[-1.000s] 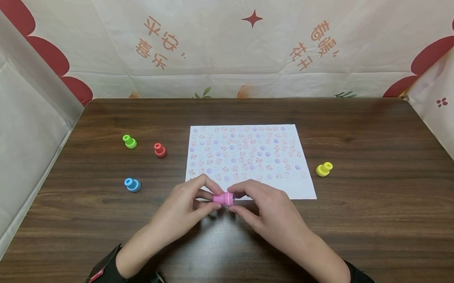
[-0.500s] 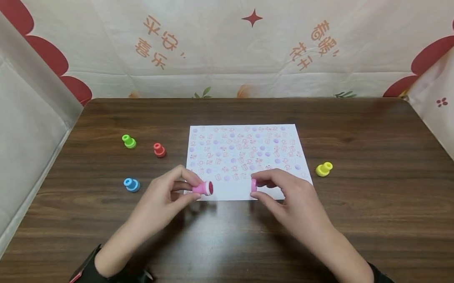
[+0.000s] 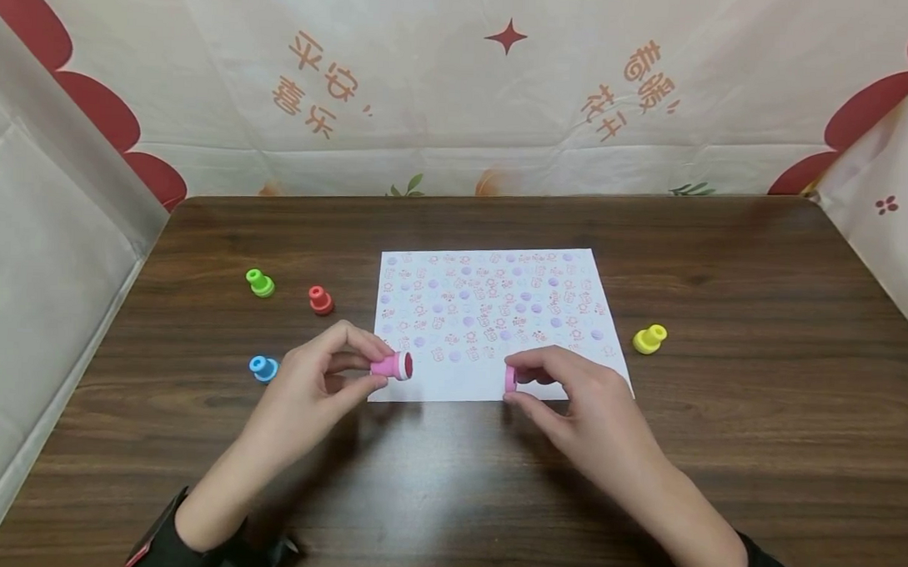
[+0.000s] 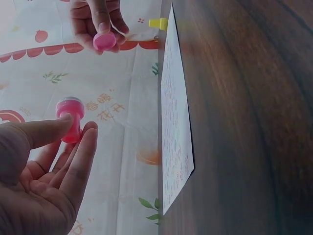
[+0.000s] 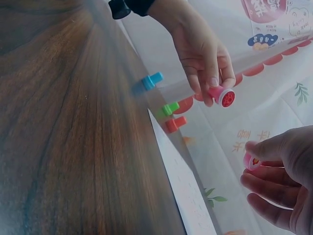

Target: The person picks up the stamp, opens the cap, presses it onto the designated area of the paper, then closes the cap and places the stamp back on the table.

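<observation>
My left hand (image 3: 308,378) pinches a pink stamp (image 3: 392,366) by its handle above the paper's near left corner. The stamp lies sideways, its red face turned right; the right wrist view shows that red patterned face (image 5: 228,99). Between thumb and fingertips my right hand (image 3: 578,396) holds the pink cap (image 3: 511,379) over the near part of the sheet, apart from the stamp. A white paper (image 3: 450,385) printed with rows of small red and purple figures lies flat beneath both hands.
Left of the paper stand a green stamp (image 3: 260,282), a red stamp (image 3: 321,300) and a blue stamp (image 3: 262,368), the last partly behind my left hand. To the right is a yellow stamp (image 3: 650,339). A pale printed curtain (image 3: 446,91) hangs behind the brown table (image 3: 758,394).
The cap has come off the pink stamp, and the two hands have moved apart. Since half a second ago the left hand has shifted slightly left and away from me with the stamp.
</observation>
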### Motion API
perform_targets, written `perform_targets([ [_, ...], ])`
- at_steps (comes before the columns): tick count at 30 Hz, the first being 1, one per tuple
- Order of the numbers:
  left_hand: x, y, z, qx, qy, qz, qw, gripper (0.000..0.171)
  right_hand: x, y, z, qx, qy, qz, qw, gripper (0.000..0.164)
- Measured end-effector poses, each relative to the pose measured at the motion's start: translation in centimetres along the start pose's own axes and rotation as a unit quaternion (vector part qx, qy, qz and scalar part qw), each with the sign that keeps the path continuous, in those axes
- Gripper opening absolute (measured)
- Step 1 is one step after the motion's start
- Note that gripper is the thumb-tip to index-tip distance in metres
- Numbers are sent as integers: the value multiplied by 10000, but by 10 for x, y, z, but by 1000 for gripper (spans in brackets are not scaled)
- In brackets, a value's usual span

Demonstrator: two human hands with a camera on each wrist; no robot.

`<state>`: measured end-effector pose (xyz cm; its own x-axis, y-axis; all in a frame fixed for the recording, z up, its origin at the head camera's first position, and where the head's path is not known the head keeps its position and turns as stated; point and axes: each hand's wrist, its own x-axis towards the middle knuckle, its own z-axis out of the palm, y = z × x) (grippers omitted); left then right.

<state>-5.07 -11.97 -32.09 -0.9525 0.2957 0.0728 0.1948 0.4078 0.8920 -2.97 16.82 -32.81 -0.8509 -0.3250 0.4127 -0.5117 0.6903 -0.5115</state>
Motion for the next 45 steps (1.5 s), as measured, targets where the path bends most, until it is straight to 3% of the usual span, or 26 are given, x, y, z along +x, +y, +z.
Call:
perform_targets([
  [8, 3, 0, -3, 574, 81, -98, 9983, 21, -2, 3, 0, 24, 25, -17, 10000, 37],
  [14, 7, -4, -3, 1179, 175, 87, 9928, 20, -3, 5, 1, -5, 28, -33, 10000, 37],
  [17, 9, -5, -1, 1735, 178, 207, 9845, 20, -3, 6, 2, -13, 21, -40, 10000, 36],
  [22, 12, -5, 5, 2655, 106, 216, 9638, 19, -3, 7, 2, -36, 14, -39, 10000, 36],
  [26, 14, -4, 8, 3036, 41, 176, 9526, 20, -3, 8, 3, -44, 19, -76, 10000, 35],
  [32, 18, -8, 13, 3576, -105, 384, 9330, 20, -3, 9, 4, -32, 14, -81, 10000, 35],
  [45, 23, -11, 16, 3816, -461, 326, 9226, 16, -2, 9, 2, -62, -98, 103, 9999, 34],
])
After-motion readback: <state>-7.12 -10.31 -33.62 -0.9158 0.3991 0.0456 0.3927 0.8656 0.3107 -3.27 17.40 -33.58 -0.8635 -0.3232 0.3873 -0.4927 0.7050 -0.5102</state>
